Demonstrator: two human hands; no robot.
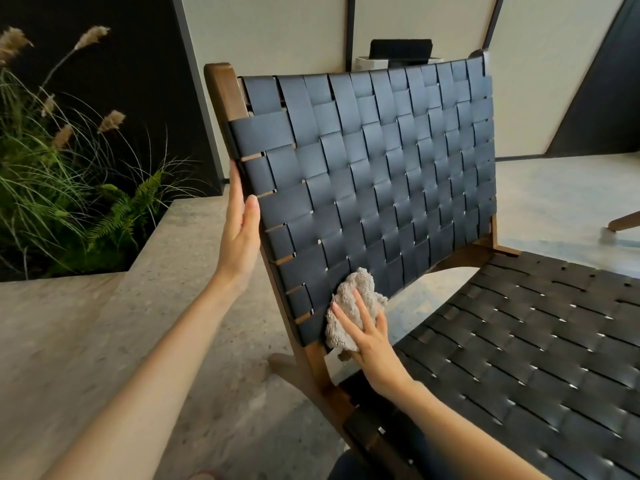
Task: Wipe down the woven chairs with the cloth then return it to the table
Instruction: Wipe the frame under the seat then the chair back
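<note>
Right hand (pixel 369 336) lies on the crumpled grey fluffy cloth (pixel 351 299) with straight, slightly spread fingers. It presses the cloth against the backrest of woven black straps (pixel 381 161), at the lower left corner, close to the brown wooden frame (pixel 219 85). The cloth is bunched under the palm, and a small part hangs below the hand.

On the other side, the left hand (pixel 241 233) is flat, with the fingers straight and together along the outer left side of the frame, about at the middle of its height. The thumb rests on the front edge of the straps. The fingers seem to touch the wood, but the contact itself is hidden by the hand.

A seat of woven black straps (pixel 519 358) extends to the right, beside the right forearm. Left of the chair is a speckled grey stone ledge (pixel 166 244), and behind it green ferns and tall dry grasses (pixel 69 161). Above the backrest a black rectangular object (pixel 400 50) shows partly. At the right edge a brown wooden leg (pixel 625 220) stands on the pale floor.
</note>
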